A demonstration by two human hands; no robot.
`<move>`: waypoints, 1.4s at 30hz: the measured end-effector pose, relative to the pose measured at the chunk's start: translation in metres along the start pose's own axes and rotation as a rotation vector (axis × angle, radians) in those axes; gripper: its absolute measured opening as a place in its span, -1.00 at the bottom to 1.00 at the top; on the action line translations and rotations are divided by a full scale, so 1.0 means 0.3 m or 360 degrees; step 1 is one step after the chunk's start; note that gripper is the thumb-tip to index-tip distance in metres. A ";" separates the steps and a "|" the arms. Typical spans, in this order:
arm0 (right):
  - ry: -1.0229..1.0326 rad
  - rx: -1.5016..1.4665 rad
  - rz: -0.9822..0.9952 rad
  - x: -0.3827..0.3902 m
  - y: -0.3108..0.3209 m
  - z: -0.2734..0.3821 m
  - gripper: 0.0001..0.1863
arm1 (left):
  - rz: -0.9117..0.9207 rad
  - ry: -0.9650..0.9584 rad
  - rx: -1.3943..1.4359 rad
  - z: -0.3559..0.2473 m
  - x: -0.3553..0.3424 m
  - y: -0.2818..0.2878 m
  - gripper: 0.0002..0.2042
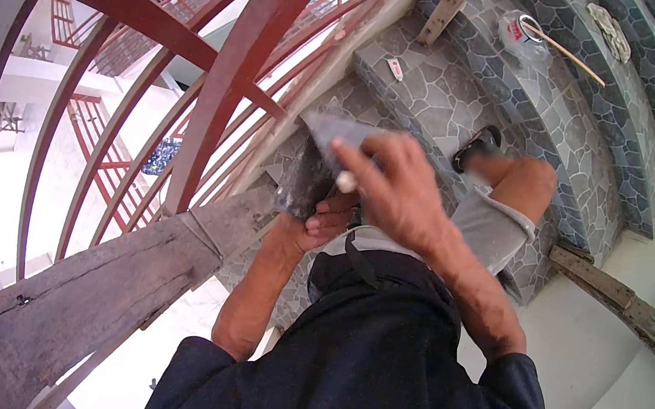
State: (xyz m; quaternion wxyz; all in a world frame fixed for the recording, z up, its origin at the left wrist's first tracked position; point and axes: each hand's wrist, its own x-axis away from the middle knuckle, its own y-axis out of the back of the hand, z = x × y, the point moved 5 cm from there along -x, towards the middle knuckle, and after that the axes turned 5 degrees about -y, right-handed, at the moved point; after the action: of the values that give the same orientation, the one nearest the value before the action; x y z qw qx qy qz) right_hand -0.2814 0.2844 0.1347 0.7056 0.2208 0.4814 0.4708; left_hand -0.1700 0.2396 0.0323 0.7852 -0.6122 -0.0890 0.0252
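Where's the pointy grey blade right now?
In the head view, the blurred grey blade is at the right hand, just above the picture's middle, close to the dark object in the left hand.

A big red railing stands on the left. Through its bars, a smaller red railing shows down below. Gray stone-patterned steps curve up on the right. A clear plastic tub sits there with a thin stick, near a crumpled pale cloth. A small red-and-white packet lies lower down. An old wooden beam slants across the lower left.
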 end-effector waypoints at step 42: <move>-0.0139 0.0097 0.0403 0.091 -0.058 -0.109 -0.36 | -0.0885 -0.1424 -0.2788 -0.298 0.107 -0.176 -0.73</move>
State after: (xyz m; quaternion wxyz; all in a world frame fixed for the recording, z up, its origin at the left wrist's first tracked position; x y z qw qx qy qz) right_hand -0.3000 0.2956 0.0942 0.6537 0.3215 0.4327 0.5312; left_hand -0.1269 0.1458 0.0657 -0.0653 -0.8635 -0.5002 -0.0055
